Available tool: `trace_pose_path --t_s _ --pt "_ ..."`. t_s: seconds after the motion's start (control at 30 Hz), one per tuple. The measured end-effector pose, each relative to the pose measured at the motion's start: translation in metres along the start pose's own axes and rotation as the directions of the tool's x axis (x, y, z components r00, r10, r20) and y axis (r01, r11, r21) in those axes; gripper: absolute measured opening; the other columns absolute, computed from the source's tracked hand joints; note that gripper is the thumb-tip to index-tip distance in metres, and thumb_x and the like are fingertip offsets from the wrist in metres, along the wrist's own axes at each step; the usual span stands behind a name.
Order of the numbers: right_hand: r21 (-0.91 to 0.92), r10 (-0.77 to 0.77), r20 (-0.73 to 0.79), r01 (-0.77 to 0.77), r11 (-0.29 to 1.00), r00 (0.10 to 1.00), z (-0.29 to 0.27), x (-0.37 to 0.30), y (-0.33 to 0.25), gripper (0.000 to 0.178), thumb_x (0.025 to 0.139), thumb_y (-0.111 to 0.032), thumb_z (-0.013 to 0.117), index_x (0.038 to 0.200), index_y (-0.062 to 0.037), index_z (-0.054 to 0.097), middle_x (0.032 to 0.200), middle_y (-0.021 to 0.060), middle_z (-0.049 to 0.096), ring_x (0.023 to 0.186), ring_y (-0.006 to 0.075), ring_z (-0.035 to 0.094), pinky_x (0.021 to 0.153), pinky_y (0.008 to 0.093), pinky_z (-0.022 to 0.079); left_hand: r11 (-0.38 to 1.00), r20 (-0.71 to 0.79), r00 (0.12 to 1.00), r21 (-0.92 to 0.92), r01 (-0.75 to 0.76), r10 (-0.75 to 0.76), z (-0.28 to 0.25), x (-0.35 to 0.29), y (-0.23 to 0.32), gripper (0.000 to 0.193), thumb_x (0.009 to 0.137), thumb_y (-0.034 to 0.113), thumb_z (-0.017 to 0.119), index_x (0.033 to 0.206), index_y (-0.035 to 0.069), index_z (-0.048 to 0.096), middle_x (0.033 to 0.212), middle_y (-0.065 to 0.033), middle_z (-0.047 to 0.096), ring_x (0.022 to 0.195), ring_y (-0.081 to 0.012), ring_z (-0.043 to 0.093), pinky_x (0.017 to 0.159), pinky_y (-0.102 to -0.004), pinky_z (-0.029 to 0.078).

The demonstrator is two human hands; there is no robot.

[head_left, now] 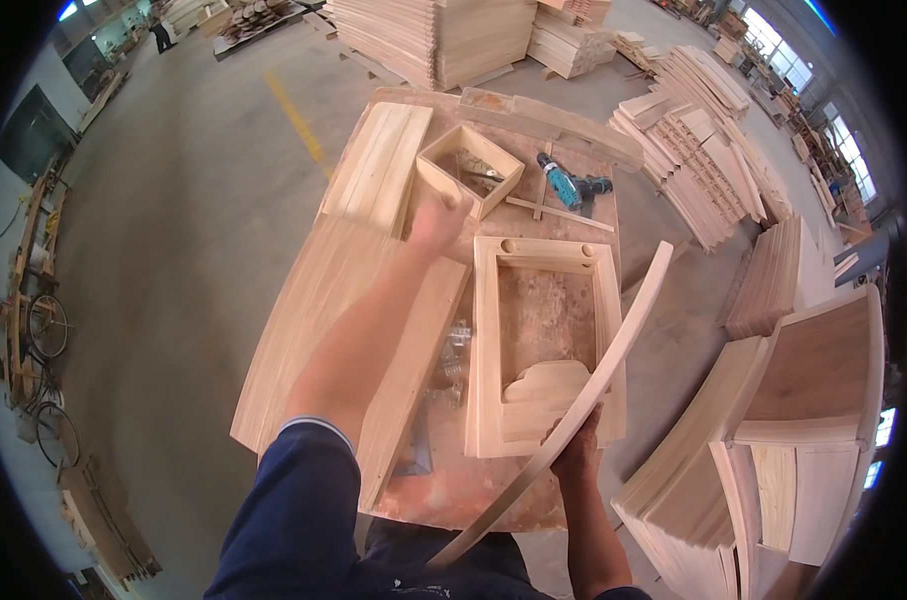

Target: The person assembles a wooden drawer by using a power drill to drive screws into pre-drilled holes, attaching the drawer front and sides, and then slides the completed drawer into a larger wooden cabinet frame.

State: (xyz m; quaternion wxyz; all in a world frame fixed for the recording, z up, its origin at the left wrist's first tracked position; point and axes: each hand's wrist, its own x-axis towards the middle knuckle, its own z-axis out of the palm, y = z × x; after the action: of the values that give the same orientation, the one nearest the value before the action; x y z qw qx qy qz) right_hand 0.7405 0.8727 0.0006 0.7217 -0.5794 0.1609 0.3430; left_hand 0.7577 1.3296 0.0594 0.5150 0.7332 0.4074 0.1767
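Note:
A long, slightly bowed wooden strip (613,365) slants from my lap up to the right, and my right hand (576,445) is closed round it. My left hand (440,222) reaches across the table to the near side of a small open wooden box (501,188). Its fingers are curled, and whatever they hold is hidden. Small dark metal pieces (481,175) lie inside the box. Under the strip rests a pale rectangular wooden frame (486,350) with two round holes at its far end and a shaped wooden piece (548,382) in its opening.
A teal cordless drill (565,187) lies beside thin crossed sticks (558,214). Long boards (323,290) and a shorter panel stack (378,165) cover the table's left side. Clear plastic bags (455,360) sit between boards and frame. Wood stacks (708,400) stand right of the table.

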Motion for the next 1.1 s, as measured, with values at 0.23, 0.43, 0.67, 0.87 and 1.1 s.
trace_pose_path --t_s 0.23,0.43,0.67,0.87,1.1 --pt "-0.072 -0.01 -0.168 -0.002 0.997 0.986 0.054 -0.018 -0.012 0.07 0.095 -0.075 0.046 0.126 -0.0139 0.061 0.103 0.0024 0.063 0.091 0.0159 0.06 0.077 0.0315 0.055 0.718 -0.364 0.927 0.621 0.314 -0.09 -0.17 -0.051 -0.131 0.069 0.088 0.057 0.065 0.13 0.002 0.059 0.14 -0.0214 0.058 0.139 -0.0379 0.042 0.112 -0.0514 0.039" --pt "0.071 -0.127 0.51 0.106 0.992 0.851 0.132 0.001 -0.086 0.055 0.107 -0.053 0.041 0.137 -0.009 0.056 0.129 0.007 0.064 0.119 0.0221 0.06 0.1 0.0396 0.052 0.677 -0.104 0.802 0.479 0.558 -0.587 -0.264 -0.167 -0.22 0.077 0.089 0.069 0.06 0.109 -0.004 0.07 0.111 -0.0269 0.071 0.109 -0.0409 0.066 0.091 -0.0465 0.052" --pt "-0.302 -0.159 0.2 0.216 0.929 0.967 0.207 0.038 -0.026 0.063 0.104 -0.046 0.055 0.146 -0.0004 0.049 0.147 0.0117 0.053 0.131 0.0252 0.051 0.109 0.0396 0.042 0.749 -0.181 0.813 0.317 0.581 -0.554 -0.262 -0.241 -0.23 0.075 0.091 0.065 0.061 0.104 -0.008 0.07 0.106 -0.032 0.07 0.106 -0.0423 0.068 0.091 -0.0474 0.051" --pt "-0.601 -0.157 0.217 0.258 0.756 0.964 0.328 0.088 -0.02 0.082 0.094 -0.057 0.064 0.141 0.0095 0.051 0.143 0.02 0.056 0.128 0.0256 0.055 0.107 0.0367 0.043 0.753 -0.189 0.78 0.205 0.625 -0.597 -0.291 -0.323 -0.253 0.067 0.091 0.059 0.066 0.095 -0.007 0.069 0.089 -0.0285 0.07 0.088 -0.0377 0.071 0.081 -0.0455 0.053" --pt "-0.578 -0.22 0.356 0.399 0.711 0.908 0.472 0.194 0.024 0.071 0.093 -0.05 0.07 0.121 0.0144 0.062 0.119 0.0249 0.067 0.109 0.0291 0.065 0.094 0.0381 0.05 0.778 -0.182 0.801 0.193 0.598 -0.571 -0.296 -0.38 -0.278 0.067 0.09 0.059 0.069 0.095 -0.007 0.069 0.08 -0.0222 0.07 0.078 -0.0267 0.071 0.071 -0.0417 0.054"
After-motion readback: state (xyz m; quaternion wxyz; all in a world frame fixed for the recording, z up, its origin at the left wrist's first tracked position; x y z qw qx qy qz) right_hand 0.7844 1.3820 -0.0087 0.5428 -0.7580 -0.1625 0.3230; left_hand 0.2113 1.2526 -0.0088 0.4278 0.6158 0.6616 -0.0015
